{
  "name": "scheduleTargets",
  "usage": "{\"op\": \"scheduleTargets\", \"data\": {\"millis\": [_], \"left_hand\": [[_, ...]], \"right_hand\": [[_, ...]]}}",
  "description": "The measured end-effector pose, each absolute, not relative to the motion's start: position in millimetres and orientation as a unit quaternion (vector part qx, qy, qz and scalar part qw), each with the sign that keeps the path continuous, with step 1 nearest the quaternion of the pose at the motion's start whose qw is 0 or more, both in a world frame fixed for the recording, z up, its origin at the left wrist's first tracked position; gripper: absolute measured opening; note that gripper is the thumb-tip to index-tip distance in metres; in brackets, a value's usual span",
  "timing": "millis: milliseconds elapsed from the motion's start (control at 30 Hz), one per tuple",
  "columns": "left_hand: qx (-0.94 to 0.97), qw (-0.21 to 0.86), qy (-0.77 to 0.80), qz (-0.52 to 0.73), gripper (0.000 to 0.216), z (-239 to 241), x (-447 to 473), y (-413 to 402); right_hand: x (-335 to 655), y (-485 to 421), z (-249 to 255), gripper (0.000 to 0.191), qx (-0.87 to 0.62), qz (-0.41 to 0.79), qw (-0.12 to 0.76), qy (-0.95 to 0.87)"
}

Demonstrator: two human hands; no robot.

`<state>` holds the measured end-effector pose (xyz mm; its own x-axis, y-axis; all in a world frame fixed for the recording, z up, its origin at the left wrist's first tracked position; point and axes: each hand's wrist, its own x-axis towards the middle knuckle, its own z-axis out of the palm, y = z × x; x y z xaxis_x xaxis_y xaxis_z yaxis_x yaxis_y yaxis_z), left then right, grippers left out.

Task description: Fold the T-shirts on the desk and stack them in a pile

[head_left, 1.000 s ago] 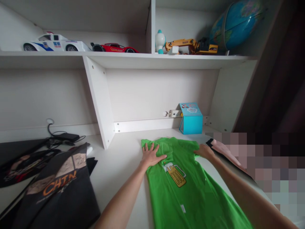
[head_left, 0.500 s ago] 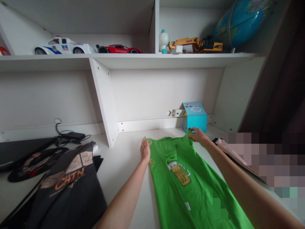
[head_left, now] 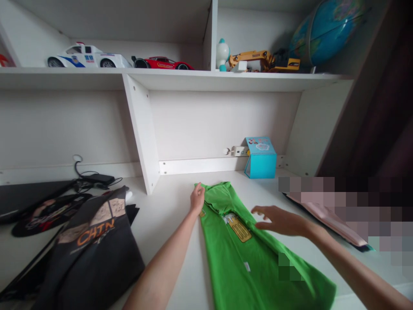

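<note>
A green T-shirt (head_left: 232, 258) with a beer-mug print lies lengthwise on the white desk. Its top right part is folded inward, covering some of the print. My left hand (head_left: 196, 200) is closed at the shirt's top left corner, with cloth at its fingertips. Over the shirt's right edge, beside the mug print, my right hand (head_left: 280, 220) hovers with fingers apart and nothing in them. A small white label shows low on the shirt's middle.
A dark printed garment (head_left: 93, 254) lies at left, near a black power adapter (head_left: 100, 178). Behind the shirt stand a blue desk calendar (head_left: 263, 165) and a power socket (head_left: 239, 151). Folded pink cloth (head_left: 325, 217) lies at right. Toy cars and a globe (head_left: 325, 34) sit on the shelf above.
My right hand has let go of the shirt's top right corner and come back toward me. That side of the shirt is now folded over to the left. My left hand's fingers have closed.
</note>
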<state>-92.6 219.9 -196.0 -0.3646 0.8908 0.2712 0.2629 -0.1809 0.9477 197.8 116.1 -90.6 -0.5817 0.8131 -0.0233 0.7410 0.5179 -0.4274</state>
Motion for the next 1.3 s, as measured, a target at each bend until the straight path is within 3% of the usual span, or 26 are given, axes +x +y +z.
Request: {"op": "scheduleTargets", "data": {"millis": [167, 333, 567, 733, 900, 1067, 1300], "left_hand": [[0.552, 0.25, 0.565, 0.559, 0.039, -194.0, -88.5, 218.1], [0.608, 0.217, 0.578, 0.5, 0.043, -188.6, -85.8, 208.9], [0.656, 0.13, 0.619, 0.413, 0.036, -182.6, -85.2, 205.6], [0.704, 0.086, 0.617, 0.341, 0.03, -167.6, -74.0, 207.6], [0.78, 0.057, 0.57, 0.253, 0.035, -147.8, -34.7, 218.4], [0.793, 0.068, 0.581, 0.169, 0.028, -141.5, 3.4, 247.1], [0.715, 0.077, 0.679, 0.15, 0.027, -140.6, 11.2, 292.2]], "right_hand": [[249.7, 78.2, -125.6, 0.029, -0.529, 0.206, 0.04, -0.822], [249.3, 42.5, -129.1, 0.015, -0.546, 0.157, 0.09, -0.818], [225.1, -0.9, -87.2, 0.024, -0.41, 0.353, 0.066, -0.838], [195.6, 41.5, -114.5, 0.048, -0.462, 0.144, 0.205, -0.851], [175.9, 49.3, -167.4, 0.072, -0.433, 0.11, 0.105, -0.888], [176.8, 43.6, -187.8, 0.074, -0.426, 0.041, 0.098, -0.899], [183.8, 60.5, -215.4, 0.072, -0.353, -0.173, 0.187, -0.9]]}}
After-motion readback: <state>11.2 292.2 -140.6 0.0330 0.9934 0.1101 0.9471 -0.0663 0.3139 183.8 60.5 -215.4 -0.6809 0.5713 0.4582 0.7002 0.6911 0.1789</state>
